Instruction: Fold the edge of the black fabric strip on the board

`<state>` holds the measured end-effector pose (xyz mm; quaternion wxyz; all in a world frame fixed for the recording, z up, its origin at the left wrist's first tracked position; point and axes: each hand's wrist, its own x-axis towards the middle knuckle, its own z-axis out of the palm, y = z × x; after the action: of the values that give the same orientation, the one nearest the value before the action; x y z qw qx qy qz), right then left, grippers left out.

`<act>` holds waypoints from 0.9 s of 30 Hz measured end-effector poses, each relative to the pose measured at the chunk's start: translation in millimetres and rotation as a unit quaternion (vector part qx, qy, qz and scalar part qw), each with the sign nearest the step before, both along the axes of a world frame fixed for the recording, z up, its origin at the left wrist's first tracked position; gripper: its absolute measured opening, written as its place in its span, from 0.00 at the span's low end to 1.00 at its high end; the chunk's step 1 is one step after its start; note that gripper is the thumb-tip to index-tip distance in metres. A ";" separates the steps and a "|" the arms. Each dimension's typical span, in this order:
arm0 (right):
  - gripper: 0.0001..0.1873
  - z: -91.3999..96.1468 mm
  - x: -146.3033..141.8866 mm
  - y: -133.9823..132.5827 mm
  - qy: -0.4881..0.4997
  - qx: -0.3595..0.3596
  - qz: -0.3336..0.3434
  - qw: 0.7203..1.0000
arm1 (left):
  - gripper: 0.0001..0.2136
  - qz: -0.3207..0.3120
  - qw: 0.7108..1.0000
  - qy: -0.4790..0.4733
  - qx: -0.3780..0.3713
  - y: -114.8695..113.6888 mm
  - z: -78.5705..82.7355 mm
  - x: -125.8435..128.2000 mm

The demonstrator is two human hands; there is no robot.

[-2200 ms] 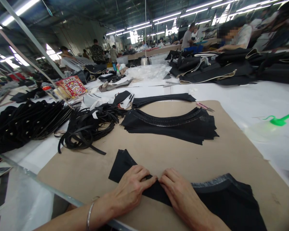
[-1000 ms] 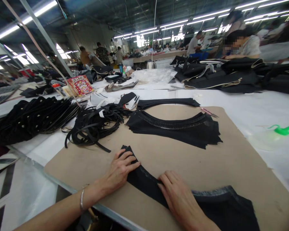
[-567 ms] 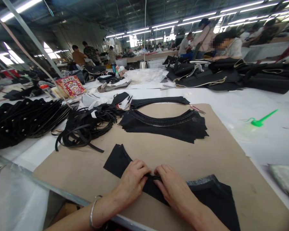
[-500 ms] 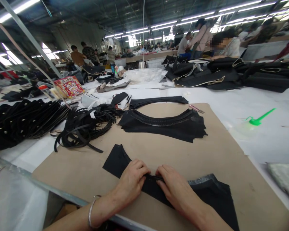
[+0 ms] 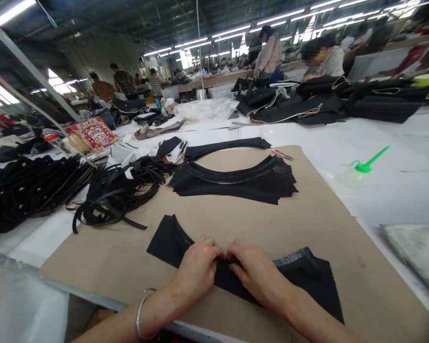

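A curved black fabric piece (image 5: 314, 276) lies across the brown board (image 5: 214, 219) near the front edge, with a shiny strip along part of its inner curve. My left hand (image 5: 202, 262) pinches the curved edge near its middle, and a bracelet circles that wrist. Close beside it, my right hand (image 5: 252, 267) pinches the same edge, thumb below and fingers on top. The fingertips of both hands nearly meet there and hide the edge between them. Farther back lies a stack of similar curved black pieces (image 5: 236, 188).
Behind the stack are narrower curved black strips (image 5: 225, 146) and small red-handled snips (image 5: 282, 155). Tangled black straps (image 5: 117, 190) lie left, beside layered black pieces (image 5: 32, 190). A bottle with a green spout (image 5: 364, 166) stands right, near a grey slab (image 5: 414, 252). People work beyond.
My right hand has come slightly closer to my left along the fabric edge. The whole view has shifted a little, so things appear farther left.
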<state>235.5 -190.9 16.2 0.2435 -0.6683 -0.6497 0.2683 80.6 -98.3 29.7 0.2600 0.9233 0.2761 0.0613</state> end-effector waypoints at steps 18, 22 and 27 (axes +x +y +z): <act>0.09 -7.4 29.1 -29.4 -0.082 0.072 0.096 0.989 | 0.22 -0.064 0.989 -0.092 0.094 -25.2 -29.2 -25.7; 0.09 -9.9 33.2 -33.8 -0.096 0.085 0.100 0.987 | 0.23 -0.080 0.985 -0.073 0.134 -25.3 -31.0 -26.7; 0.10 -11.3 41.3 -39.1 -0.111 0.093 0.098 0.985 | 0.26 -0.096 0.975 -0.065 0.188 -25.7 -37.1 -29.2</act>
<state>276.8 -230.0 4.9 0.2038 -0.6017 -0.7570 0.1531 51.4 -124.0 -7.3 0.1036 0.9719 0.1520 0.1466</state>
